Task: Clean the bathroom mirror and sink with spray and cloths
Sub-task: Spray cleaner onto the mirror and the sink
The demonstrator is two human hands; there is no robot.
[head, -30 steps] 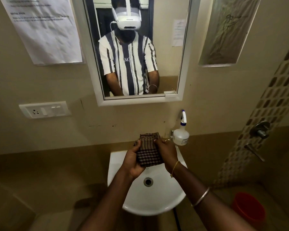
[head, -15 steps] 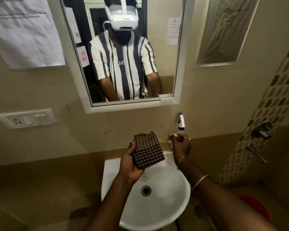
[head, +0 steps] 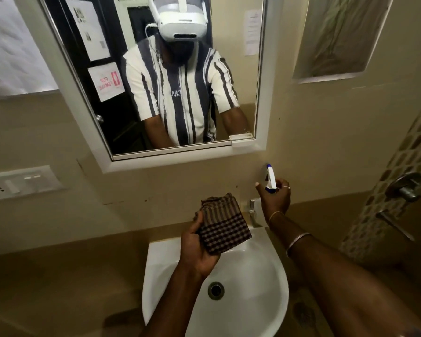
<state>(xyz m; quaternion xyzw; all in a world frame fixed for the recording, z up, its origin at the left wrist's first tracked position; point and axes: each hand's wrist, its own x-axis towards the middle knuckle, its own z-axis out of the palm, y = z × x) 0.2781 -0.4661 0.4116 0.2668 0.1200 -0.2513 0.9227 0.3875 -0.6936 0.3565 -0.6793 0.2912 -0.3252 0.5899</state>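
A folded brown checked cloth (head: 223, 227) is held in my left hand (head: 197, 249) above the back of the white sink (head: 258, 302). My right hand (head: 275, 198) grips the neck of the spray bottle (head: 270, 178), whose white and blue nozzle sticks up above my fingers; the bottle's body is hidden behind the hand. The white-framed mirror (head: 260, 98) hangs on the wall above and reflects a person in a striped shirt.
A chrome tap (head: 253, 212) stands at the sink's back edge, just left of my right wrist. A switch and socket plate (head: 22, 182) is on the wall at left. A wall valve and lever (head: 405, 188) stick out at right.
My right hand let go of the cloth, moved right to the spray bottle and closed round its neck. The left hand kept the cloth. The view moved closer to the wall.
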